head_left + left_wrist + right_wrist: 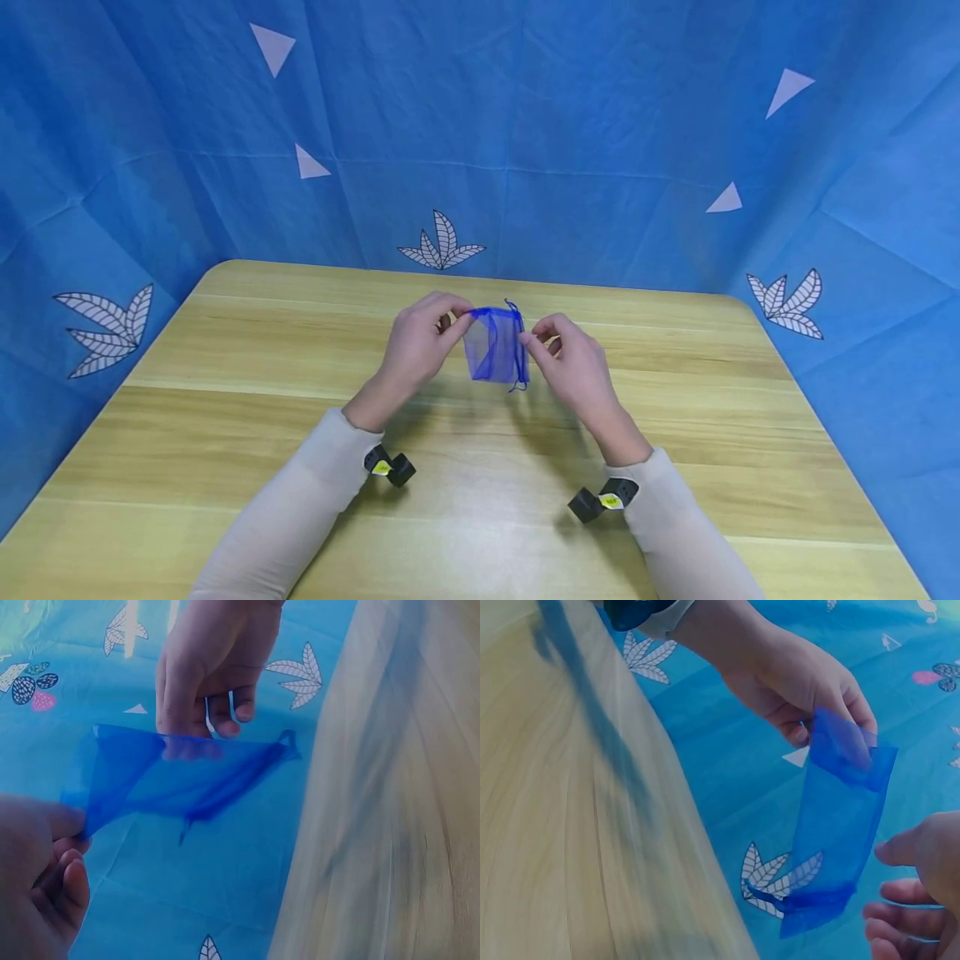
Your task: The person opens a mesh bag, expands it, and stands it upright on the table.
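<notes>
A small blue mesh drawstring bag [495, 346] is held up above the table, flat and see-through. My left hand [427, 337] pinches one corner of it between thumb and fingers; the left wrist view shows that pinched end [79, 814] bunched. The drawstring [519, 350] runs along the opposite side, with loose ends hanging out. Close beside that side is my right hand [573, 362], its fingers loosely bent. In the right wrist view, the right thumb [900, 849] lies near the bag's edge, apart from the other fingers; whether it touches is unclear.
Below the hands is a light wood-grain table [225, 467] with rounded far corners. A blue cloth backdrop [570, 100] with leaf and triangle prints surrounds it at the back and sides. Small black wrist cameras [401, 471] stick out from both cuffs.
</notes>
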The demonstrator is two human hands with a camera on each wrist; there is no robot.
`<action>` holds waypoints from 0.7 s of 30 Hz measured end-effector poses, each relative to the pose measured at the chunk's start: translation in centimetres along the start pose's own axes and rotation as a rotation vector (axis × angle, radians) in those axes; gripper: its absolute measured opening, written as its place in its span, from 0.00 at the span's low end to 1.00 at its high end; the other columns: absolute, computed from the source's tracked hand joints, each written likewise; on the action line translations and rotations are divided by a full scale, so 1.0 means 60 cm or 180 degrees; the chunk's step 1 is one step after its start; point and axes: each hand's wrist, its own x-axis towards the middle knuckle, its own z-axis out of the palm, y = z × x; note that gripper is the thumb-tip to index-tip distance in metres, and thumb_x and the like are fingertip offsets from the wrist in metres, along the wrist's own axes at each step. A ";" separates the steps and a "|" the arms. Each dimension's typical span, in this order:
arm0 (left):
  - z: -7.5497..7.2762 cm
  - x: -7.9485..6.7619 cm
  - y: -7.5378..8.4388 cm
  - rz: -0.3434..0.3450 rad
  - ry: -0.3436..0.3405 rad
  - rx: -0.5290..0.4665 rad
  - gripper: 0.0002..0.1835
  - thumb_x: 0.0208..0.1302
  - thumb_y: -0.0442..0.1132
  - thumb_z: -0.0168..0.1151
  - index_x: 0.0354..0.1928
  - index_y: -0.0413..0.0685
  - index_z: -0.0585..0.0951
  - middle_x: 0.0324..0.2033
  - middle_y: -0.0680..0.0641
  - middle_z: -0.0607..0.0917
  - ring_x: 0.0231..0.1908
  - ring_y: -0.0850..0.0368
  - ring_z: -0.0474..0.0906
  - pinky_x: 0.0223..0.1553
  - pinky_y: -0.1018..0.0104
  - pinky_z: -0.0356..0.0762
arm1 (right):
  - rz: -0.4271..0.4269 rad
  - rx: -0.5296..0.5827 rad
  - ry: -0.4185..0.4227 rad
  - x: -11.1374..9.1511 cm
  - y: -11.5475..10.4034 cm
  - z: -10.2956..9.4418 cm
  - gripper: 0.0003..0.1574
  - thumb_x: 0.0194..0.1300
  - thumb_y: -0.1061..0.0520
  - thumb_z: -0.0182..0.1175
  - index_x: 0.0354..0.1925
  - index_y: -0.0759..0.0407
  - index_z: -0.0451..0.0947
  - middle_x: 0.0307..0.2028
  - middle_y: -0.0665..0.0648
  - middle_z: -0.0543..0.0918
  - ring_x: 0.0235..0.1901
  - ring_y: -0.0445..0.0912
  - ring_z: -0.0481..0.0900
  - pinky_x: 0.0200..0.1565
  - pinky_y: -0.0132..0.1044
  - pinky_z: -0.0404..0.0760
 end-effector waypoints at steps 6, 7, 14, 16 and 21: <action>-0.001 0.000 0.001 -0.0019 0.0142 0.0016 0.03 0.65 0.35 0.65 0.38 0.45 0.85 0.31 0.51 0.83 0.23 0.60 0.73 0.25 0.65 0.71 | 0.0233 0.0079 -0.0242 0.003 0.000 -0.003 0.23 0.70 0.42 0.58 0.50 0.59 0.75 0.43 0.55 0.83 0.41 0.50 0.80 0.41 0.47 0.78; -0.001 0.000 0.001 -0.0027 0.0164 -0.0004 0.03 0.65 0.35 0.65 0.39 0.45 0.85 0.31 0.51 0.83 0.23 0.60 0.73 0.25 0.65 0.71 | 0.0259 0.0071 -0.0290 0.004 0.001 -0.003 0.25 0.70 0.42 0.58 0.52 0.59 0.75 0.44 0.56 0.83 0.42 0.50 0.80 0.41 0.47 0.78; -0.001 0.000 0.002 -0.0006 0.0428 -0.0346 0.03 0.64 0.32 0.65 0.38 0.43 0.84 0.31 0.50 0.83 0.25 0.60 0.75 0.26 0.67 0.74 | 0.0434 0.0210 -0.0649 0.008 0.015 0.001 0.30 0.71 0.39 0.55 0.58 0.59 0.73 0.46 0.58 0.83 0.46 0.53 0.81 0.45 0.48 0.78; -0.002 0.001 0.001 -0.0004 0.0468 -0.0409 0.03 0.64 0.31 0.65 0.38 0.43 0.84 0.31 0.49 0.82 0.26 0.60 0.75 0.27 0.67 0.75 | 0.0486 0.0447 -0.0723 0.009 0.020 0.001 0.28 0.72 0.40 0.55 0.57 0.59 0.74 0.42 0.58 0.84 0.45 0.55 0.81 0.44 0.50 0.78; -0.003 0.000 -0.003 -0.0086 0.0410 -0.0481 0.03 0.64 0.31 0.65 0.38 0.43 0.84 0.31 0.49 0.82 0.27 0.59 0.76 0.29 0.67 0.77 | 0.0698 0.1322 -0.0769 0.016 0.031 0.003 0.18 0.72 0.51 0.58 0.50 0.63 0.76 0.32 0.55 0.82 0.36 0.52 0.79 0.42 0.50 0.77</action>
